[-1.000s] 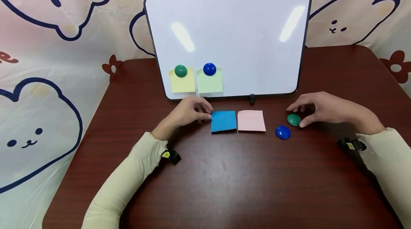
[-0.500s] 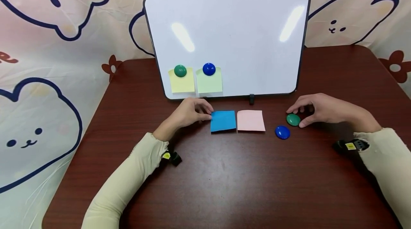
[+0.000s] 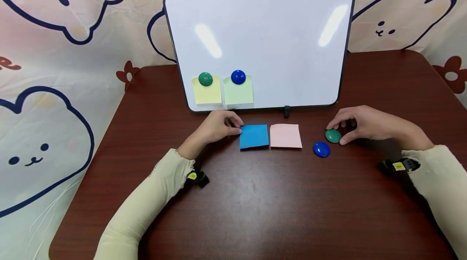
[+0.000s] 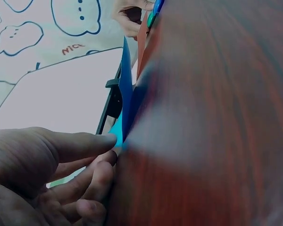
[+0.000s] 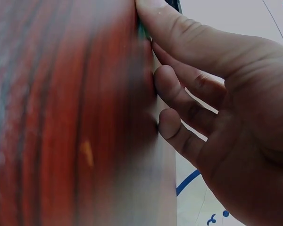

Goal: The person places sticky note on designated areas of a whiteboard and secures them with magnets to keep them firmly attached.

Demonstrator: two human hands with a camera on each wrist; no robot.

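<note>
In the head view my left hand (image 3: 216,127) is at the left edge of a blue sticky note (image 3: 253,137) on the table. Thumb and forefinger pinch that edge, as the left wrist view shows, where the blue note (image 4: 126,92) stands slightly off the wood. A pink sticky note (image 3: 285,136) lies just right of it. Farther right, my right hand (image 3: 368,124) holds a round green magnet (image 3: 333,136) between thumb and forefinger, low at the tabletop. A round blue magnet (image 3: 321,149) lies close beside it. The right wrist view shows only a sliver of green by the thumb.
Behind the notes a whiteboard (image 3: 277,37) leans back on the table (image 3: 255,211). On it, a green magnet (image 3: 205,79) holds a yellow note (image 3: 208,94) and a blue magnet (image 3: 238,77) a light green note (image 3: 238,94). A black foot (image 3: 286,111) sticks out below its frame.
My left forearm and hand have shifted slightly to the right, toward the blue note. The right wrist has turned a little, with the fingertips drawn closer round the green magnet. Notes and magnets stay put.
</note>
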